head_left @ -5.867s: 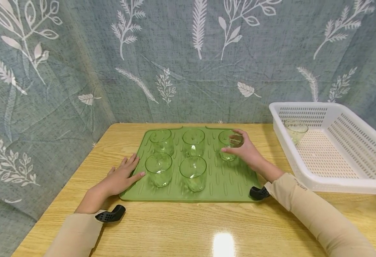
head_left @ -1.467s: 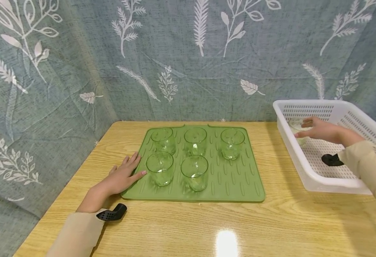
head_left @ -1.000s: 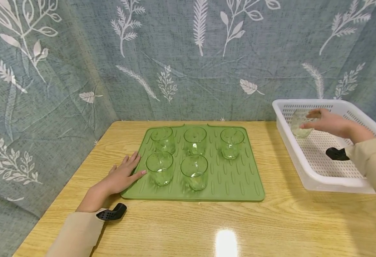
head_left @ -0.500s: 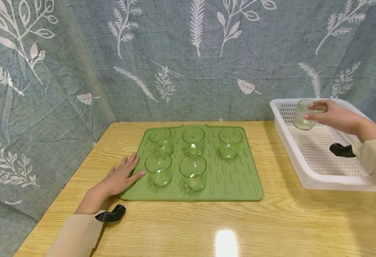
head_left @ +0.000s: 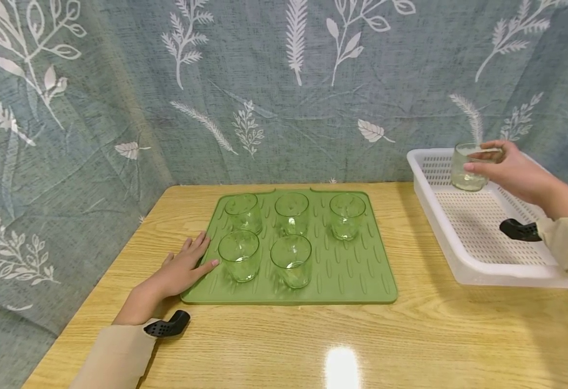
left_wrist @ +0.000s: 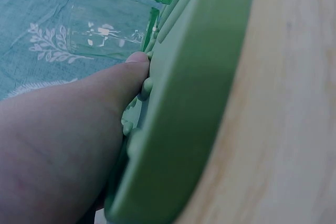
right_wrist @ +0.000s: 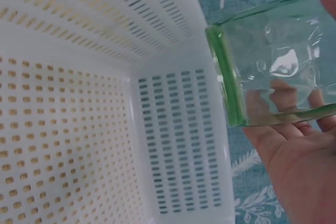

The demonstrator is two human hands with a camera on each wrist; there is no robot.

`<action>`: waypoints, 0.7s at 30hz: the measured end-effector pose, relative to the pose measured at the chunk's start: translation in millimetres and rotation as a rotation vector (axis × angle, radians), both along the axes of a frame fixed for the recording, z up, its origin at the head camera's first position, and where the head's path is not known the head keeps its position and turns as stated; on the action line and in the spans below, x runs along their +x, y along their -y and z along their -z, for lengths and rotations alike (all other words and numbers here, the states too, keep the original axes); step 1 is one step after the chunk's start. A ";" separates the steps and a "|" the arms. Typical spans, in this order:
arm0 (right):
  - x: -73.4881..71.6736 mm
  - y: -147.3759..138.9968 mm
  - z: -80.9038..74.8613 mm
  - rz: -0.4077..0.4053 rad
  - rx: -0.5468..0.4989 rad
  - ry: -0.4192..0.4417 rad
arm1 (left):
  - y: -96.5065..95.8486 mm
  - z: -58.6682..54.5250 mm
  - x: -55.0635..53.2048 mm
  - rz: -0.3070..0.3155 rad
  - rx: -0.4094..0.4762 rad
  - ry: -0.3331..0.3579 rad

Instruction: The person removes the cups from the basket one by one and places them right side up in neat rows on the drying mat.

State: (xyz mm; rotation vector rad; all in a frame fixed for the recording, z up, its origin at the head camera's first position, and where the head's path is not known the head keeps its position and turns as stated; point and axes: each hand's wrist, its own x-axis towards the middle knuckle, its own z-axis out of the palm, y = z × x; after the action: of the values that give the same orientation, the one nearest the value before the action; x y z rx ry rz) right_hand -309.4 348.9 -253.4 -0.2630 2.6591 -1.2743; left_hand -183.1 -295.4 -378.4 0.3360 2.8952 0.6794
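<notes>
My right hand (head_left: pixel 514 170) grips a clear glass tumbler (head_left: pixel 465 170) by its side, holding it upright above the white basket (head_left: pixel 478 274). In the right wrist view, thumb and fingers wrap the tumbler (right_wrist: pixel 278 61), whose thick base looks green. At the left, my left hand (head_left: pixel 179 270) rests with fingers spread on the left edge of the green drying mat (head_left: pixel 352 281). Its thumb (left_wrist: pixel 123 77) lies on the mat near a glass in the left wrist view. Several tumblers stand upright on the mat, among them a front-left one (head_left: pixel 239 259) and a back-right one (head_left: pixel 347 216).
Perforated walls surround the basket's floor (head_left: pixel 478 227) on the right side of the wooden table (head_left: pixel 245 346). A front-middle tumbler (head_left: pixel 291 262) stands near the mat's front edge. Behind the table hangs a blue-grey leaf-patterned cloth (head_left: pixel 264 81).
Having left a tumbler at the mat's back right, my right hand went to the basket, took hold of the tumbler in it and lifted it up. My left hand stayed put.
</notes>
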 end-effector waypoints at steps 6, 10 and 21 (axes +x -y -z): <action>3.5 -1.8 -1.7 0.027 0.009 -0.052 | -1.0 0.2 0.1 0.001 0.005 -0.007; 6.4 -2.0 -0.8 0.040 0.020 -0.140 | -1.2 -0.1 0.3 0.001 0.002 -0.009; 17.8 15.9 -4.8 0.022 -0.046 -0.250 | -1.1 0.5 0.6 -0.004 -0.014 -0.020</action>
State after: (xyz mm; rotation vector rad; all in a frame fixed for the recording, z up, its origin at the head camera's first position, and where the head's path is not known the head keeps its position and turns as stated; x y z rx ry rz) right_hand -291.6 333.0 -248.6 -0.4272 2.8466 -1.3947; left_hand -182.5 -294.3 -378.9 0.3379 2.9188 0.6602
